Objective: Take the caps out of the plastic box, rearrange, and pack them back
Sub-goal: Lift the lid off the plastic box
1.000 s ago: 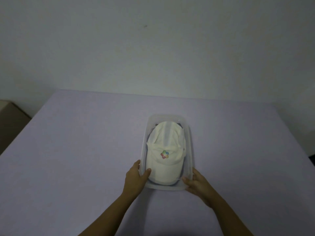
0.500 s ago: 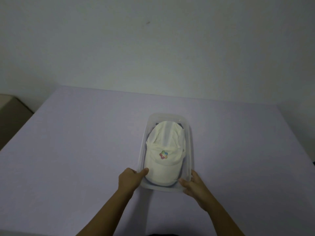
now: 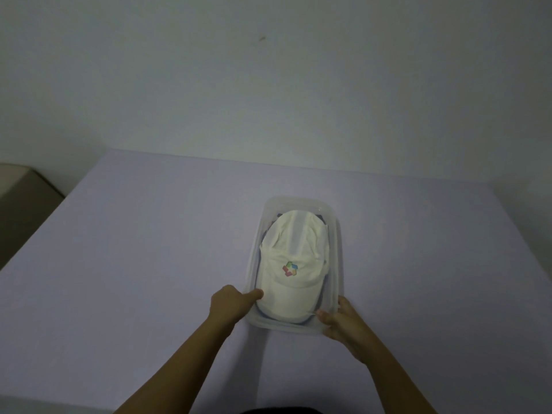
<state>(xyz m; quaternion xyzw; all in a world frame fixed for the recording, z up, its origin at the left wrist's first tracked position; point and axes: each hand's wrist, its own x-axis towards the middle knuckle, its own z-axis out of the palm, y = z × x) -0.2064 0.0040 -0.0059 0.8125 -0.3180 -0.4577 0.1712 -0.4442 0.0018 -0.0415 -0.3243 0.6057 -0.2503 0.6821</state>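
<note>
a clear plastic box (image 3: 337, 246) stands on the pale lilac table (image 3: 143, 264), a little right of the middle, its long side running away from the person. inside it lies a white cap (image 3: 295, 249), crown toward the far end and brim toward the near end, with a small multicoloured logo (image 3: 290, 269) on its front. the cap fills nearly the whole box. under it a dark cap (image 3: 322, 219) shows only as thin dark edges at the far corners and along the near brim; how many caps lie below cannot be told.

the left hand (image 3: 230, 303) is at the box's near left wall, fingers curled against the outside and thumb stretched over the rim to the edge of the white brim, pinching the wall. the right hand (image 3: 340, 322) holds the near right corner, thumb on the near rim and fingers curled round the right wall.

a plain pale wall (image 3: 268, 85) rises behind the table, and a brown piece of furniture (image 3: 24, 198) stands off its left edge.
</note>
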